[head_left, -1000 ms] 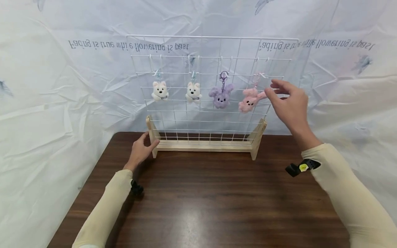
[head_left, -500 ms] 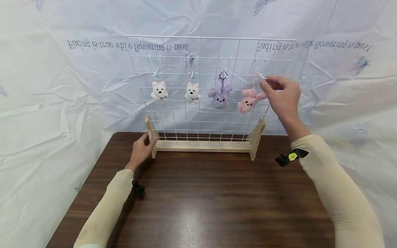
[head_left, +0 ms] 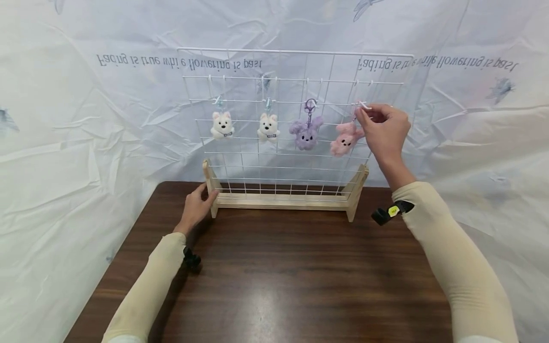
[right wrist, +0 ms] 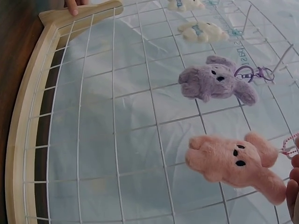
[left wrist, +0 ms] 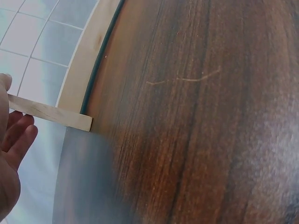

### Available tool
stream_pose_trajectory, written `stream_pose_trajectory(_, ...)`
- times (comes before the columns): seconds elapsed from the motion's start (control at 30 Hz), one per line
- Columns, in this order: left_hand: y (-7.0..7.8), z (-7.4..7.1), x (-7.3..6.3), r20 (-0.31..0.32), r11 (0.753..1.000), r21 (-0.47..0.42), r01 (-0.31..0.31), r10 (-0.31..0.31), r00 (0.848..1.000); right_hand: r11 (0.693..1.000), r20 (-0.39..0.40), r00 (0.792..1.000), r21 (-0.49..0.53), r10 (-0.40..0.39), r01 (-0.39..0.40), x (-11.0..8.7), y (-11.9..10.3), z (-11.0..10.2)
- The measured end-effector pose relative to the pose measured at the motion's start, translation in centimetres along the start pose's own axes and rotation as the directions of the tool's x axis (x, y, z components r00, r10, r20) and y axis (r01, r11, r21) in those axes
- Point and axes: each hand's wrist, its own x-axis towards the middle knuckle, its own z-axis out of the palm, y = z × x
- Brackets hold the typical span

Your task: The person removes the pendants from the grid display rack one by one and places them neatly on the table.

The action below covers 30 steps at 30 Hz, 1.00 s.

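Observation:
A pink plush bunny keychain (head_left: 342,144) hangs from a white hook at the right of the white wire grid (head_left: 296,156). My right hand (head_left: 386,131) pinches its pink strap (right wrist: 288,145) close to the hook, thumb and finger meeting there. In the right wrist view those fingers (right wrist: 293,186) show only at the edge, by the bunny's ear. My left hand (head_left: 196,207) grips the left leg of the wooden stand (head_left: 279,204), the thumb in front. The left wrist view shows fingers (left wrist: 21,137) behind that leg (left wrist: 56,114).
Left of the pink one hang a purple plush keychain (head_left: 306,136) and two white plush dog keychains, one nearer the middle (head_left: 268,127) and one farther left (head_left: 222,126). A dark wooden table (head_left: 274,267) carries the stand. Behind it hangs a pale printed cloth (head_left: 128,109).
My right hand has moved left, from the outer side of the pink bunny's ear to its strap by the hook. The left hand has stayed on the stand.

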Motion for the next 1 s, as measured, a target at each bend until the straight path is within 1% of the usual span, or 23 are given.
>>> stream_pose_trajectory(0.13, 0.0, 0.0, 0.0, 0.000, 1.000, -0.006, 0.000, 0.000, 1.000, 1.000, 0.000, 1.000, -0.024, -0.001, 0.001, -0.1, -0.2, 0.2)
stream_pose_trajectory(0.33, 0.0, 0.0, 0.0, -0.005, 1.000, 0.000, 0.002, -0.002, 1.000, 0.999, -0.022, 1.000, -0.035, 0.005, -0.006, -0.1, -0.4, 0.5)
stream_pose_trajectory(0.57, 0.1, 0.0, 0.0, 0.005, 1.000, -0.002, 0.003, -0.003, 1.000, 0.998, -0.038, 0.999, -0.060, 0.006, -0.008, 0.0, -0.3, 0.9)
stream_pose_trajectory(0.73, 0.0, 0.0, 0.1, -0.005, 1.000, 0.008, -0.001, 0.001, 1.000, 0.998, -0.057, 0.998, -0.069, -0.002, -0.002, 0.2, -0.2, 1.0)
stream_pose_trajectory(1.0, -0.1, 0.0, 0.1, -0.008, 1.000, 0.019, 0.000, 0.000, 1.000, 1.000, -0.095, 0.995, -0.016, -0.013, 0.011, 0.1, -0.2, 1.3)
